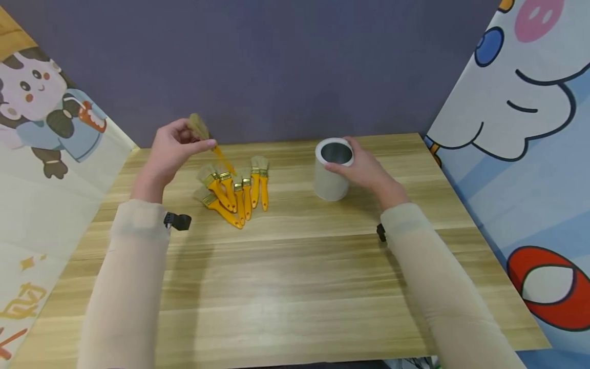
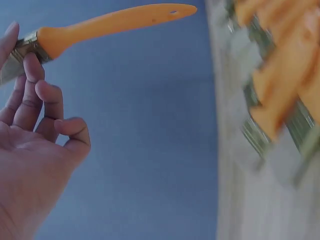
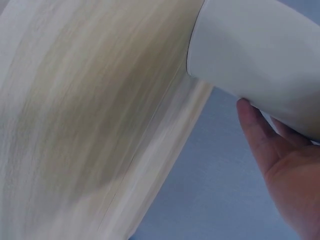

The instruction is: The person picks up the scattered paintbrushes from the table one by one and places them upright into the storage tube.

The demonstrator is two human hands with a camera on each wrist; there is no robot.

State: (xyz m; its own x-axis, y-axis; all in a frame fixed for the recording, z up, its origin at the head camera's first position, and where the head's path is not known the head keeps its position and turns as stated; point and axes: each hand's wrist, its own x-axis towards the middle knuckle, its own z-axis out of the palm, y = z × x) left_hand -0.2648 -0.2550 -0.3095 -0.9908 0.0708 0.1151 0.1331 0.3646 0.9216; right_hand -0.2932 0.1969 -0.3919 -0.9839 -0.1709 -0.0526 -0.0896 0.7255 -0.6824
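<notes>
My left hand [image 1: 172, 148] pinches a paintbrush [image 2: 115, 22] by its metal ferrule, between thumb and fingers. Its pale bristles point up and its orange handle slants down over the pile in the head view. Below lie several more orange-handled paintbrushes [image 1: 226, 205] on the table, loosely fanned with bristles toward the back. To the right, a white cylindrical can [image 1: 328, 179] stands upright with its dark round opening facing up. My right hand [image 1: 369, 171] grips that can near the rim, thumb across the front and fingers behind it, partly hidden. In the right wrist view fingertips touch the can's side.
The wood-grain table [image 1: 276, 287] runs back to a dark blue-grey wall [image 1: 286, 66]. Cartoon-printed panels flank it, the left panel [image 1: 55, 205] pale and the right panel [image 1: 530, 200] blue and white. Small black cameras sit on both wrists.
</notes>
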